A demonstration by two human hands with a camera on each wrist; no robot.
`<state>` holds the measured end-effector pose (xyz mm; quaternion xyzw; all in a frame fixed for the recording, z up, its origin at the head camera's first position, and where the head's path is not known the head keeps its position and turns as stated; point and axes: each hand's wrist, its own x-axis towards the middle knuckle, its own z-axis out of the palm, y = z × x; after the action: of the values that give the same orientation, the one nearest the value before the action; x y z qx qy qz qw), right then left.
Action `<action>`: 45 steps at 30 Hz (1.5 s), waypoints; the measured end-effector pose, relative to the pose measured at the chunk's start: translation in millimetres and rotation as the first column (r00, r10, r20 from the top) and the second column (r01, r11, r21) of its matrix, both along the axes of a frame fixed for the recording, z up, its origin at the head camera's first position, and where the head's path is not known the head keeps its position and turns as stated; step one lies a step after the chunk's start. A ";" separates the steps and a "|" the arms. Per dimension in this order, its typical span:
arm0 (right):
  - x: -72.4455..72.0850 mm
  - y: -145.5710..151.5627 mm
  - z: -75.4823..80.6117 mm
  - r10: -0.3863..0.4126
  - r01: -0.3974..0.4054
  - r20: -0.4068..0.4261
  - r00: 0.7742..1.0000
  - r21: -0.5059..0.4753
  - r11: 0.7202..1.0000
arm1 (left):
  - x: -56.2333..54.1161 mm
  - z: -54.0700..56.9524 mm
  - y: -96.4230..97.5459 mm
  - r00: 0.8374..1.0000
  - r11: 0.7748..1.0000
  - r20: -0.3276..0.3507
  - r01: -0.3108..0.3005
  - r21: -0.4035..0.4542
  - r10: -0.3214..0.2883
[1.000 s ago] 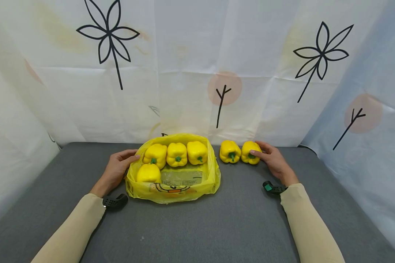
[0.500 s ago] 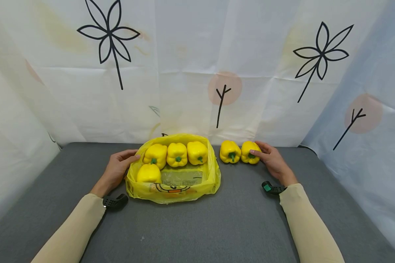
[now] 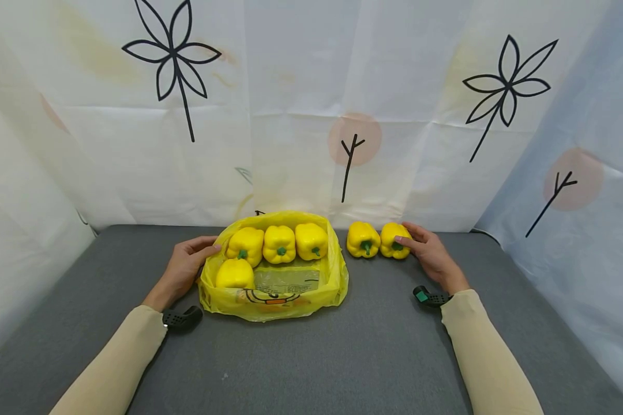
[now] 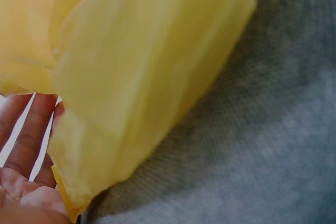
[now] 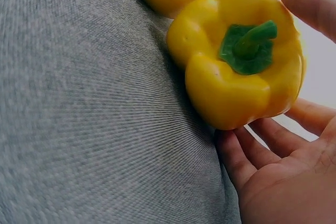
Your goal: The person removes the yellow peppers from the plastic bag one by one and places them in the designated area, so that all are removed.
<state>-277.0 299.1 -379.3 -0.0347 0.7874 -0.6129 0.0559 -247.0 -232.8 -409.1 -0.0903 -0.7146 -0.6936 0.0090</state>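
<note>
A yellow plastic bag (image 3: 277,311) sits on the grey table with its mouth spread wide. Inside are several yellow bell peppers (image 3: 279,244): a row of 3 at the back and another at the front left. My left hand (image 3: 187,262) holds the bag's left rim, thumb over the edge; the bag hides the fingertips in the left wrist view. To the bag's right, my right hand (image 3: 436,258) grips a yellow bell pepper (image 5: 231,90) with a green stem, fingers round its outer side and thumb at its front. Another yellow bell pepper (image 3: 363,239) lies just left of it.
The grey table (image 3: 311,369) stretches toward the viewer. Behind it hangs a white cloth (image 3: 291,127) printed with black plant outlines, close to the table's back edge. Black bands (image 3: 181,319) are worn at both wrists.
</note>
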 end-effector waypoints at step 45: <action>34.5 -63.4 71.9 0.111 -0.028 -0.333 0.936 0.244 0.969 | 0.8 0.9 -0.5 1.000 1.000 -0.004 0.004 -0.020 -0.004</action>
<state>-242.4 235.7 -307.4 -0.1624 0.8503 -0.4973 -0.0570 -246.2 -233.3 -408.2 -0.0931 -0.7213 -0.6863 0.0083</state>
